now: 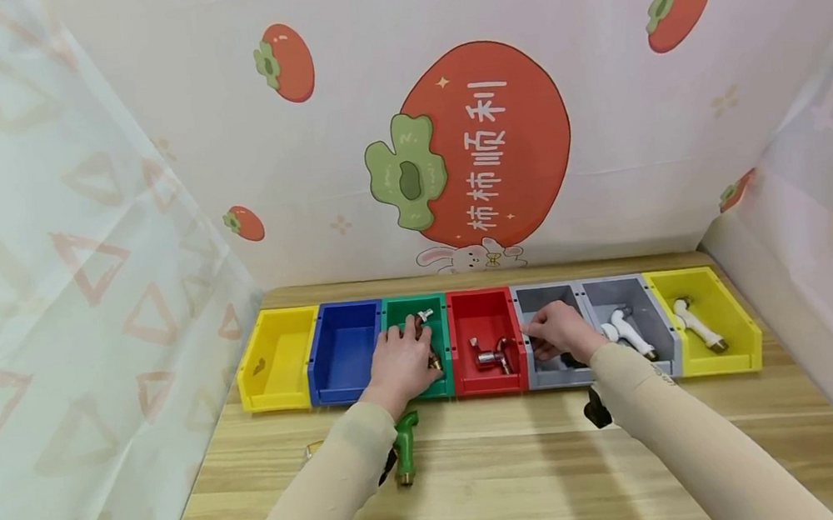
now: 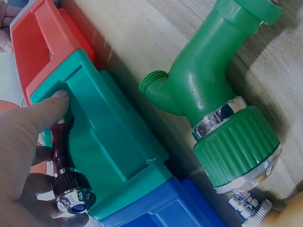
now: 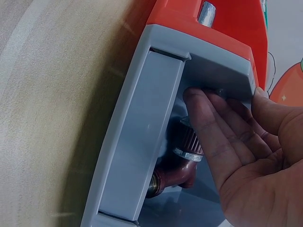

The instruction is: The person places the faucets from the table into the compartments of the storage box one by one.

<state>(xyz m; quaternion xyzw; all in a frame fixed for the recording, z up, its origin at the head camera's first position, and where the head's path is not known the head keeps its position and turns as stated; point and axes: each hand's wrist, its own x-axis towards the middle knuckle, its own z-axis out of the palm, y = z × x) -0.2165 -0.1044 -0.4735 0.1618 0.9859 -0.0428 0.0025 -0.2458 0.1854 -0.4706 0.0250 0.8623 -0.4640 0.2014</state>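
Note:
My left hand [image 1: 402, 362] is at the green bin [image 1: 444, 387]. It holds a dark maroon tap [image 2: 61, 146] with a ribbed collar and chrome end, the thumb at one end and fingers along its far side. My right hand [image 1: 562, 330] reaches into the grey bin [image 3: 137, 127] beside the red one. Its fingers [image 3: 213, 127] extend fairly straight inside, and the thumb touches the rim by the red bin. Below those fingers lies another maroon tap [image 3: 177, 172], partly hidden by the hand.
A green tap [image 1: 405, 449] lies on the wooden table [image 1: 498, 478] before the bins, near a small metal fitting [image 2: 248, 208]. The red bin [image 1: 481, 300] holds a red-and-chrome tap [image 1: 491, 357]. White taps lie in the second grey bin [image 1: 612, 296] and right yellow bin [image 1: 742, 354].

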